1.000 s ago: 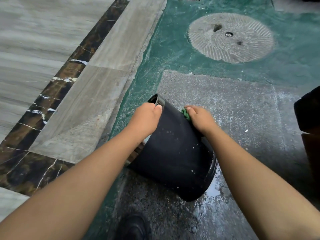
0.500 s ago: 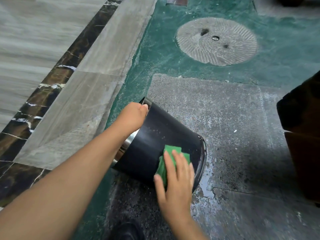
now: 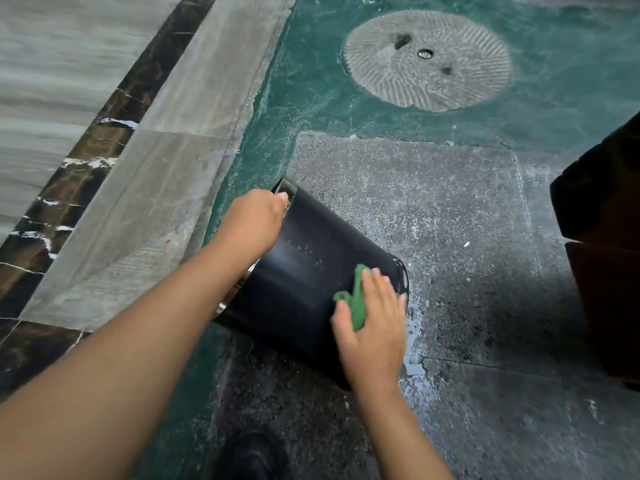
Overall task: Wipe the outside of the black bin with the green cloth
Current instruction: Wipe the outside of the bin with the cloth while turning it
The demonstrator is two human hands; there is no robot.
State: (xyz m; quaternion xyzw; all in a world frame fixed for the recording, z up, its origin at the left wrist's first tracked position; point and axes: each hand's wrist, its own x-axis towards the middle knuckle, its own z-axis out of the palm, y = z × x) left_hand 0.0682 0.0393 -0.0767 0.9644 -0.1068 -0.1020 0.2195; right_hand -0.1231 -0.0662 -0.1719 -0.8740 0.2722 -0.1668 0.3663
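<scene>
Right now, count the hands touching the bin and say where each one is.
2. The left hand holds the rim of the tilted bin at its upper end. The right hand presses the cloth flat against the bin's side near its lower end.

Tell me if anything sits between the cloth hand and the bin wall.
Nothing but the cloth itself. The right hand presses it flat against the bin, which lies tilted on the floor. The left hand grips the far end, away from the cloth.
</scene>
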